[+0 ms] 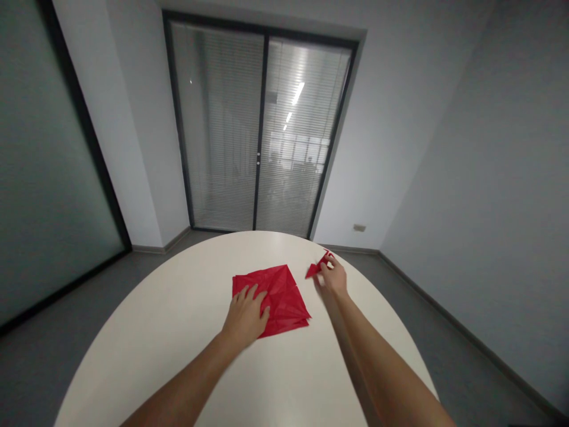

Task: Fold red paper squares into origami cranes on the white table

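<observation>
My left hand (247,314) spreads over a red sheet (285,298); my right hand (336,277) pinches a red scrap (313,270) hard tugging might tear.

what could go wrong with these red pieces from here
The creased, red, four-sided, paper-like sheet could slide or wrinkle under the left hand. The small, red, angular, paper-like piece held by the right hand might tear, or drop off the white table, whose curved far edge looks close.
</observation>
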`<control>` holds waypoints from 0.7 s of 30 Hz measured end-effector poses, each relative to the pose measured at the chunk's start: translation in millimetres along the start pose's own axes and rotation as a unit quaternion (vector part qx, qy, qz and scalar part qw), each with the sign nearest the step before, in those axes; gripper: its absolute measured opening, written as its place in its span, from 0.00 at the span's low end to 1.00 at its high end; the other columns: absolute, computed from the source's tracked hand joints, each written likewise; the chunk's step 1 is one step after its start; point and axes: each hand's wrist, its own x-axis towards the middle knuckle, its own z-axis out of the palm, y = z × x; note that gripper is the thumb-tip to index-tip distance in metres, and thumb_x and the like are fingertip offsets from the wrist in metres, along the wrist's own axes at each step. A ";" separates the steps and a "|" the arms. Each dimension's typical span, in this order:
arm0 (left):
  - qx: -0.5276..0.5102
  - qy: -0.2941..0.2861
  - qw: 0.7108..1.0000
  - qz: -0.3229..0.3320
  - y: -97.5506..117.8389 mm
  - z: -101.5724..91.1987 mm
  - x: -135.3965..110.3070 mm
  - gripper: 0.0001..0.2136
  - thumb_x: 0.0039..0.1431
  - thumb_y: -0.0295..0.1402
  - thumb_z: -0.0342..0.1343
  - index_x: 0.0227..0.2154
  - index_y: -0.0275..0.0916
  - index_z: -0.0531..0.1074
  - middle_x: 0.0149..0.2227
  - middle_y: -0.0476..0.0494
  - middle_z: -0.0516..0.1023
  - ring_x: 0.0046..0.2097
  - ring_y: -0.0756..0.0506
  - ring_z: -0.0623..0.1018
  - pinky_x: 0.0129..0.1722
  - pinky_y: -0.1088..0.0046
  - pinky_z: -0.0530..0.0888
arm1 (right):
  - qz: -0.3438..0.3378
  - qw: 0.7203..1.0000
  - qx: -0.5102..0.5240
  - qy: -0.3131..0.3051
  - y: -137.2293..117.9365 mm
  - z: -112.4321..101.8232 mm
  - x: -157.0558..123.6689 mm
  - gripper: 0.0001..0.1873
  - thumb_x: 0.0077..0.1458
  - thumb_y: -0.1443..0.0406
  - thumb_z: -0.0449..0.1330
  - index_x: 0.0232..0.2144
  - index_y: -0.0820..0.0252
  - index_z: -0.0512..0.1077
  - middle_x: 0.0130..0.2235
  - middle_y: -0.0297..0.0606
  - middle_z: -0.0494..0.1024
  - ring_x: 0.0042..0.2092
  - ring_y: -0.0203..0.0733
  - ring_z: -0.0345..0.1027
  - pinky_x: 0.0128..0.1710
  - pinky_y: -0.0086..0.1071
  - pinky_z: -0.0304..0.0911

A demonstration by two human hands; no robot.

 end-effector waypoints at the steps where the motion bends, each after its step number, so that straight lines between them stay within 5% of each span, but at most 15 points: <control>1: -0.012 0.009 1.000 -0.002 0.6 -1.0 0.2 0.20 0.65 0.38 0.50 0.56 0.36 0.73 0.61 0.29 0.70 0.63 0.31 0.68 0.62 0.48 0.62 | -0.001 1.000 0.015 0.012 -5.9 0.2 -1.7 0.24 0.53 0.58 0.57 0.48 0.66 0.76 0.43 0.52 0.81 0.45 0.54 0.76 0.49 0.48 0.67; 4: -0.082 0.050 0.995 -0.007 4.9 -5.9 2.3 0.22 0.64 0.39 0.51 0.56 0.33 0.72 0.59 0.29 0.73 0.60 0.32 0.72 0.62 0.49 0.64 | -0.020 0.998 0.064 0.000 -32.2 1.0 -15.3 0.23 0.55 0.55 0.56 0.46 0.65 0.77 0.43 0.49 0.82 0.40 0.50 0.77 0.45 0.44 0.71; 6: -0.167 0.082 0.982 -0.013 9.7 -10.0 4.3 0.22 0.65 0.41 0.51 0.57 0.35 0.70 0.59 0.32 0.73 0.60 0.34 0.72 0.62 0.51 0.65 | -0.058 0.988 0.127 -0.061 -53.0 0.9 -32.5 0.21 0.56 0.55 0.58 0.44 0.64 0.77 0.42 0.48 0.82 0.38 0.48 0.77 0.43 0.42 0.72; 13: -0.489 0.112 0.865 -0.018 26.6 -19.3 10.4 0.21 0.63 0.42 0.54 0.56 0.39 0.67 0.59 0.35 0.72 0.60 0.41 0.72 0.61 0.59 0.67 | -0.205 0.938 0.185 -0.210 -82.4 -6.9 -111.2 0.26 0.55 0.66 0.63 0.57 0.53 0.69 0.58 0.45 0.70 0.46 0.43 0.73 0.51 0.43 0.70; 18: -0.507 0.060 0.858 -0.048 35.9 -16.4 13.5 0.14 0.56 0.41 0.59 0.41 0.37 0.74 0.39 0.40 0.81 0.42 0.42 0.80 0.47 0.63 0.75 | -0.158 0.931 0.208 -0.256 -81.4 -12.8 -126.5 0.31 0.57 0.67 0.61 0.62 0.50 0.63 0.61 0.47 0.66 0.49 0.46 0.70 0.43 0.39 0.72; 21: -0.527 0.043 0.846 -0.065 41.8 -14.0 13.7 0.13 0.55 0.41 0.60 0.37 0.38 0.74 0.36 0.42 0.80 0.39 0.42 0.80 0.43 0.65 0.75 | -0.134 0.926 0.242 -0.256 -83.6 -13.9 -123.4 0.33 0.57 0.65 0.63 0.63 0.49 0.60 0.60 0.48 0.66 0.47 0.45 0.70 0.41 0.37 0.71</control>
